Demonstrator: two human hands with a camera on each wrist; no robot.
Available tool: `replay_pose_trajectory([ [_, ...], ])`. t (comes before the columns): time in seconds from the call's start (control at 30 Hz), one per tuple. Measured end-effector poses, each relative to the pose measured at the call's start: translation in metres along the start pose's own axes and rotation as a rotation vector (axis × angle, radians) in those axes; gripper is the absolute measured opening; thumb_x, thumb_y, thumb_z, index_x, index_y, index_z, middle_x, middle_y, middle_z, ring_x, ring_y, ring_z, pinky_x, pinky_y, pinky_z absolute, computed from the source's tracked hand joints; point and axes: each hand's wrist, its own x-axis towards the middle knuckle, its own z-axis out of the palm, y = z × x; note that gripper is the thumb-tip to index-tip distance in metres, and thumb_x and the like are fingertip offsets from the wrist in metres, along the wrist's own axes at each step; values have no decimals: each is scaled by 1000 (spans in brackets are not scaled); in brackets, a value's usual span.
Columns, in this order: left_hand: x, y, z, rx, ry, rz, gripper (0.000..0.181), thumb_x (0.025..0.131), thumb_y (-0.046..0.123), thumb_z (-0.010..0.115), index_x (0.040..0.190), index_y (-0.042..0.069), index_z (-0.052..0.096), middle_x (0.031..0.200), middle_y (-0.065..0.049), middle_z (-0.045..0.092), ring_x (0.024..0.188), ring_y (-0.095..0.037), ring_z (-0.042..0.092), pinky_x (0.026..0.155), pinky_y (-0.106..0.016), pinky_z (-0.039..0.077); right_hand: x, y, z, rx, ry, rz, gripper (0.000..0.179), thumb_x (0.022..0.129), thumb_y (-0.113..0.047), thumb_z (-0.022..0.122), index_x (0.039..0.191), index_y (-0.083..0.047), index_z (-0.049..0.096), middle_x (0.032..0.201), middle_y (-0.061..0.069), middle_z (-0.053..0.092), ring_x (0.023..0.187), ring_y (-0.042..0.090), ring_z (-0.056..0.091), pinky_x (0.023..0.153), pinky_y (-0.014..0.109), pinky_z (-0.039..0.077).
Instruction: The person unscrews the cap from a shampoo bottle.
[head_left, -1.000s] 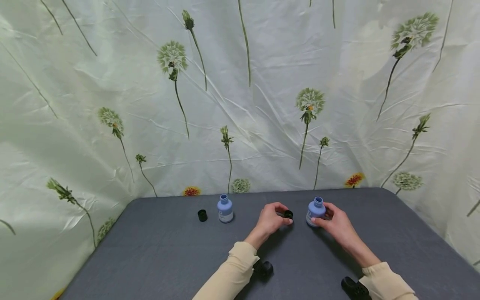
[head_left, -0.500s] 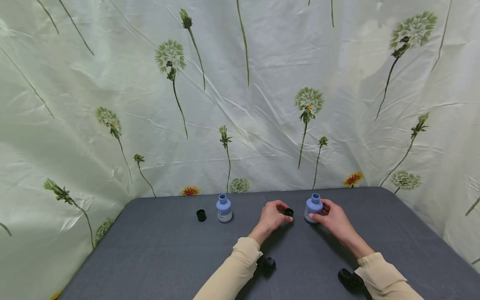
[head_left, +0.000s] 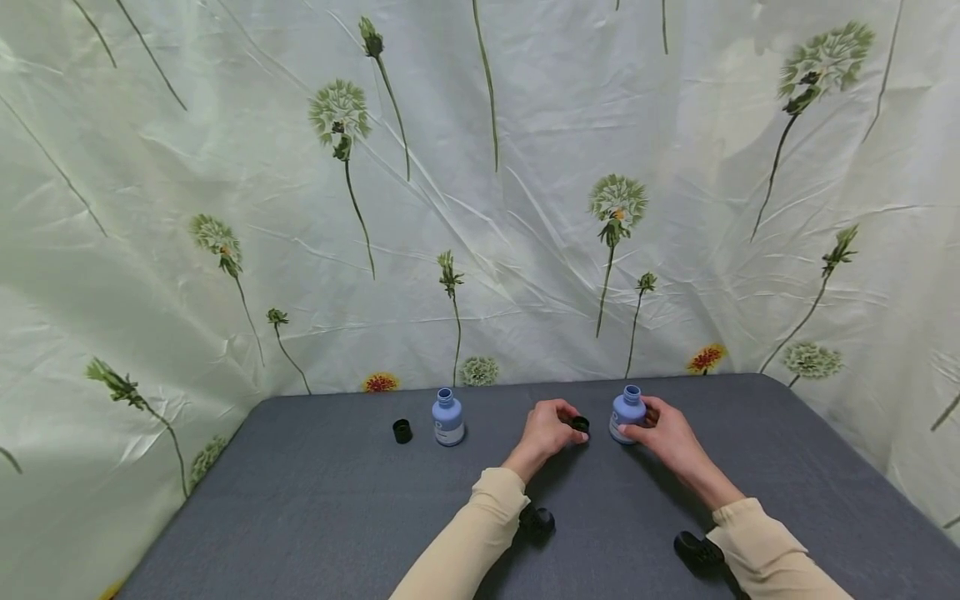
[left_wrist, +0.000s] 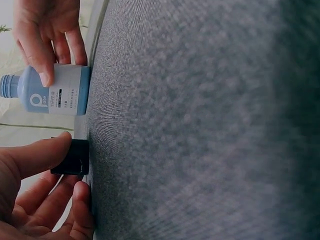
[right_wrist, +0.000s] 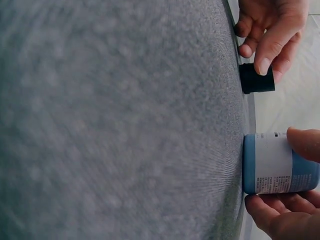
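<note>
My left hand [head_left: 547, 432] pinches a black screw cap [head_left: 581, 425] between thumb and fingers; the cap is on the tabletop with its hollow side up. To its right, my right hand [head_left: 670, 437] grips an uncapped blue bottle [head_left: 627, 414] from the right side, thumb in front. That bottle stands upright, a small gap away from the cap. In the left wrist view the bottle's white label [left_wrist: 65, 92] faces the camera. The right wrist view has the thumb [right_wrist: 305, 144] across the bottle's side, other fingers behind it.
A second uncapped blue bottle [head_left: 448, 418] stands further left on the grey table [head_left: 315, 500], with another black cap [head_left: 402, 431] beside it. A pale curtain [head_left: 525, 250] with dandelion prints hangs behind the table's back edge. Black wrist devices [head_left: 697, 550] sit under both sleeves.
My right hand has brought its bottle slightly left and back. My left hand, with the cap, has shifted a touch to the right. The other bottle and cap stay in place.
</note>
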Motion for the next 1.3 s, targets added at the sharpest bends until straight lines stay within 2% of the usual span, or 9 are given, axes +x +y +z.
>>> replay_pose_trajectory([
  [0.33,1,1,-2,-1,-8,7,24,71,2,87,88,10,72,78,3,65,70,-12,54,60,-26,46,3,0,-2,-36,-11,-24,65,90,-12,71,137,18,37,132,40,47,123,51,47,93,54,46],
  [0.57,4,-3,-1,42,5,43,26,71,6,88,92,12,73,83,3,68,79,-14,58,73,-31,49,3,-1,-3,-21,-31,-26,66,91,-11,71,138,18,35,132,39,48,123,50,48,94,53,46],
  [0.9,1,-5,-3,26,-7,50,31,71,4,88,97,12,73,89,2,69,87,-17,60,74,-32,49,3,0,-2,-46,-47,-16,69,91,-14,71,139,18,34,133,39,46,123,50,48,95,55,44],
  [1.1,-3,-9,-7,-95,-41,29,33,72,2,85,102,9,72,92,0,69,85,-14,60,65,-29,48,-1,0,-3,-44,-52,5,71,90,-18,72,139,17,34,132,39,47,121,50,49,94,55,45],
  [1.3,-5,-13,-13,-187,-89,42,38,77,3,82,112,3,69,99,-5,69,87,-13,61,66,-29,49,-9,1,-11,-1,-50,9,75,92,-22,71,142,16,29,137,39,43,126,51,45,97,55,44],
])
